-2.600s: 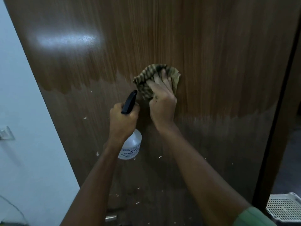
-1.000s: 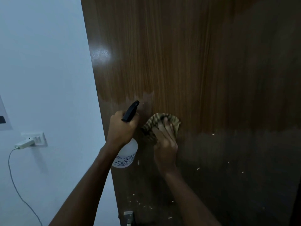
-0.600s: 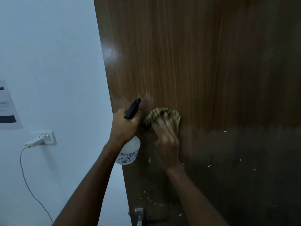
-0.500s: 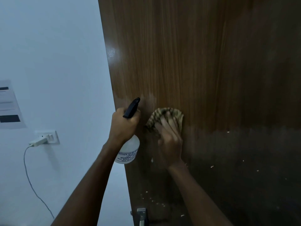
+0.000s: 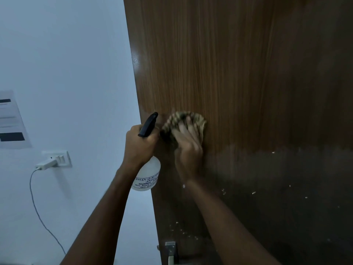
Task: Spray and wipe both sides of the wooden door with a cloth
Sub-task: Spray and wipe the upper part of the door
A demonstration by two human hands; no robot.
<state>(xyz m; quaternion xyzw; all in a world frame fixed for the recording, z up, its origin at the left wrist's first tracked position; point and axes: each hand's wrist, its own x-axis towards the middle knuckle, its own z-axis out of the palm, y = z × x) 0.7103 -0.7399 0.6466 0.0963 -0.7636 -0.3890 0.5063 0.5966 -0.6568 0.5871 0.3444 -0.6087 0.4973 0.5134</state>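
Wooden door (image 5: 238, 73) beside white wall (image 5: 66, 54); one spray bottle (image 5: 148, 175) gripped in my left hand (image 5: 140, 145), right hand (image 5: 188, 150) pressing one striped cloth (image 5: 172, 119) flat.

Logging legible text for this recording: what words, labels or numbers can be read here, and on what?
"ISSAN AGRI SP", "(INDIA", "MUMBAI": printed on the white plastic spray bottle, partly cut off by its curve.
Two smaller lines beneath "MUMBAI": too small to read.
White paper notice on the wall: blurred, unreadable.
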